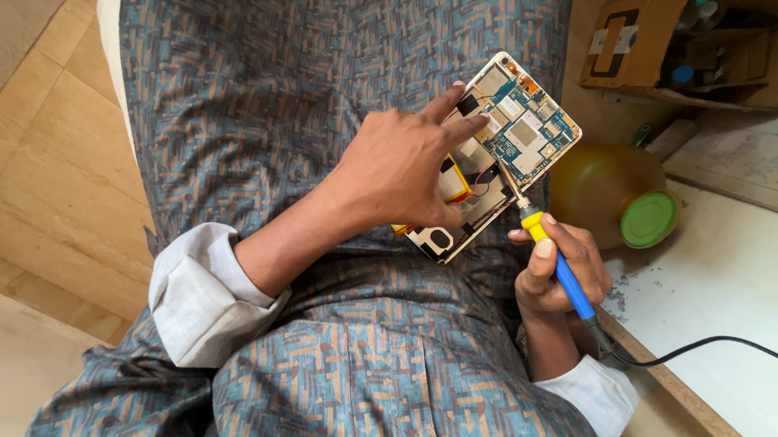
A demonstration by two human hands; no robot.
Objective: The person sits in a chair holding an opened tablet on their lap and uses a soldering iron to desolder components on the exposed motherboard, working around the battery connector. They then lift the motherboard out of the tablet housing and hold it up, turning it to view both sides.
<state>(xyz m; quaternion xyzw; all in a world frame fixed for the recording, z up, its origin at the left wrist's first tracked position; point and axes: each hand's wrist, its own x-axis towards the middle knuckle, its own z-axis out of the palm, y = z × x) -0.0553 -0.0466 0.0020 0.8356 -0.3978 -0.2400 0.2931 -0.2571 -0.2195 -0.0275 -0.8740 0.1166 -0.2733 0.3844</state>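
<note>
Two hands | left hand [399, 169] clasps opened tablet [494, 153] | right hand [561, 269] pinches soldering iron [555, 257] pen-style

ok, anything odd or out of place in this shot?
One thing: the opened tablet rests on the person's lap, not a bench, steadied by the left hand while the right hand puts a corded soldering iron to its board. A yellow jug lies on its side close by.

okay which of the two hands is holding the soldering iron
The right hand holds it, gripping the blue and yellow soldering iron like a pen. The left hand instead steadies the opened device, fingers resting on its circuit board.
</note>
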